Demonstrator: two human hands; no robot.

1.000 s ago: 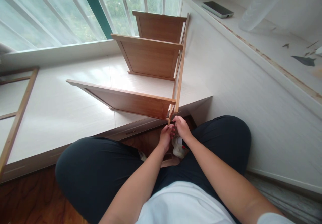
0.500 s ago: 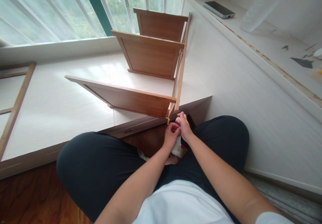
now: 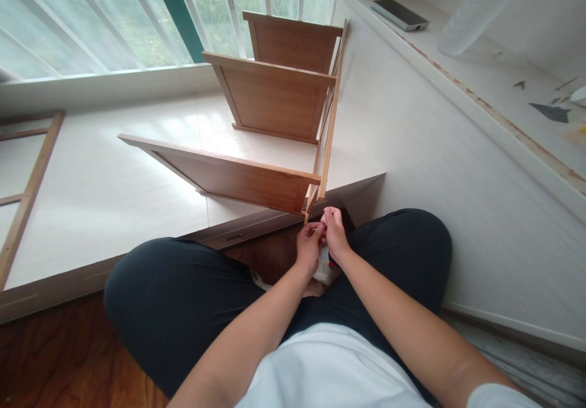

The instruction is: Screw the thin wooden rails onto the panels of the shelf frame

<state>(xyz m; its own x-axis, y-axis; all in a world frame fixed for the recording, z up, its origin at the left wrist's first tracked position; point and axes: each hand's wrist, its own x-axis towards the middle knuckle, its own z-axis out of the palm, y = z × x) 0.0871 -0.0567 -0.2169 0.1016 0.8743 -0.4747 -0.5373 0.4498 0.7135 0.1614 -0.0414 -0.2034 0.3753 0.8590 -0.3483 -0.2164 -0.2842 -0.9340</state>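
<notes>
My left hand (image 3: 309, 243) and my right hand (image 3: 336, 232) meet between my knees, fingertips pinched together. Whatever they pinch is too small to make out. Just beyond them is the near end of a wooden shelf frame (image 3: 330, 133), lying on its side on a white ledge. Three brown panels stand up from its long rails: a near panel (image 3: 238, 179), a middle panel (image 3: 274, 99) and a far panel (image 3: 295, 47). The rail ends reach past the ledge's edge, close to my fingers.
The white ledge (image 3: 114, 194) runs below a barred window (image 3: 114, 17). Another wooden frame (image 3: 34, 182) lies at its left. On the right, a raised counter carries a phone (image 3: 400, 14), a clear plastic bottle (image 3: 476, 14) and a dark scrap (image 3: 549, 112).
My fingertips have drawn closer together, the right hand's fingers curling in more. The wooden shelf frame stays where it was; the view has shifted very slightly.
</notes>
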